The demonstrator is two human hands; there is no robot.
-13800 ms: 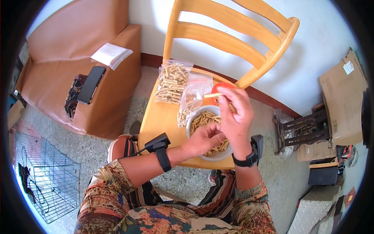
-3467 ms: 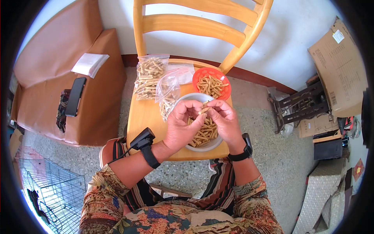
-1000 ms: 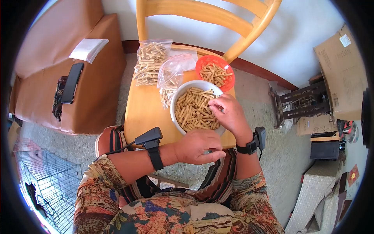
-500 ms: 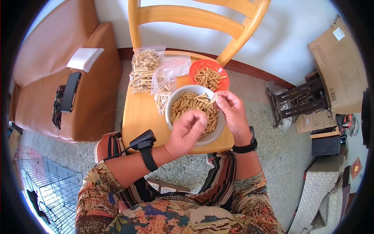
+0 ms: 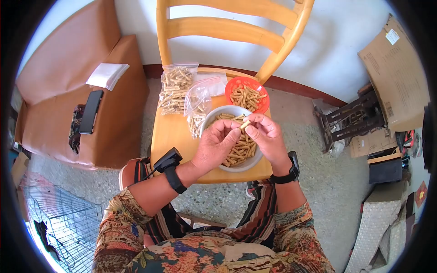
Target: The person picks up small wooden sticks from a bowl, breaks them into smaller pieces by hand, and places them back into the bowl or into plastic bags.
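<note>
Over a white bowl (image 5: 203, 126) full of short tan root-like sticks (image 5: 243, 148), my two hands meet. My right hand (image 5: 268, 135) pinches one such stick (image 5: 246, 124) between thumb and fingers. The closed fingertips of my left hand (image 5: 217, 144) are at the stick's lower end and appear to grip it too. Behind the bowl, a red plastic basket (image 5: 228, 86) holds more of these sticks. To the left lie a full clear zip bag (image 5: 176, 88) and a smaller, partly filled bag (image 5: 197, 107).
Everything stands on a wooden chair's seat (image 5: 170, 150). A brown sofa (image 5: 120, 113) at left carries a black phone-like object (image 5: 91, 112) and a white packet (image 5: 107, 76). A wire cage (image 5: 63, 218) is at lower left; cardboard boxes (image 5: 398, 77) are at right.
My left hand has risen from above the bowl to meet my right hand at the stick. My right hand has come slightly down and left. The view has shifted a little.
</note>
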